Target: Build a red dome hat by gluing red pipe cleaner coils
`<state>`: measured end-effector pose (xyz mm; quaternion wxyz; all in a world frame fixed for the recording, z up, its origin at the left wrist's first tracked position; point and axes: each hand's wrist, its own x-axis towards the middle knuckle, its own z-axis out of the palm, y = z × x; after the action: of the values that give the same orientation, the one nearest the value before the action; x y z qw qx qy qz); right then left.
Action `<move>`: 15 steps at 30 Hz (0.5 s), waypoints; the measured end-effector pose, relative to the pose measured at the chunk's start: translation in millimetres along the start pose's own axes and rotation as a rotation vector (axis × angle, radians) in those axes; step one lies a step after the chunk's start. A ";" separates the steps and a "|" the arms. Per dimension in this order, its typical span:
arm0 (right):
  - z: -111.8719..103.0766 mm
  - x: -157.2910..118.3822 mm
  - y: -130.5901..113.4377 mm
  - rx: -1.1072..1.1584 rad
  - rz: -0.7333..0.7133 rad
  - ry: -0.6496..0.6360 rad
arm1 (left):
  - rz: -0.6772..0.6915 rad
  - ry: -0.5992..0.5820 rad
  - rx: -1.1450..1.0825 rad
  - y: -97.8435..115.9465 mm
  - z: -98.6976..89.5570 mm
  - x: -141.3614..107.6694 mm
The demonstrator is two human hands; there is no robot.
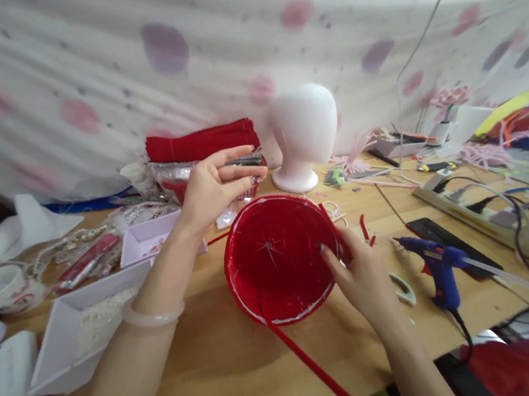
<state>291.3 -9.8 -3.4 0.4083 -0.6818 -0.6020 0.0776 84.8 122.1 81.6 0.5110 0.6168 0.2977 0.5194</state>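
A red bowl-shaped cap [282, 276] lies hollow side up on the table, with whitish glue-like marks along its rim and a starburst of pale lines inside. My right hand [363, 276] grips its right edge, the thumb inside and the fingers outside, partly hidden. From the near rim a narrow red strip [313, 365] trails down toward me. Above the far rim, my left hand [221, 181] has its fingers stretched out to the right. A dark slim object [245, 160] shows between those fingers; whether they touch it is unclear.
Behind stand a white foam head [306, 127] and a basket with stacked red strips [202, 142]. White bead tray [55, 341] and lilac tray [136, 236] are left. A blue glue gun [438, 263], its cord, a phone [455, 247] and power strip [491, 221] lie right.
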 end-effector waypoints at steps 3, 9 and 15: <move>-4.5 -6.2 3.5 -0.060 -0.001 0.010 | -0.001 -0.044 -0.032 -5.5 7.0 1.5; -3.1 -12.6 5.6 -0.096 -0.045 0.064 | 0.025 0.072 -0.004 -7.0 14.7 7.4; 3.4 -16.1 8.7 -0.080 -0.088 0.134 | 0.130 0.194 0.021 -4.7 -3.8 13.9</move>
<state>291.6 -22.0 -17.5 0.4230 -0.6742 -0.6053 -0.0104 85.9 137.2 81.6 0.4386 0.5870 0.3104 0.6055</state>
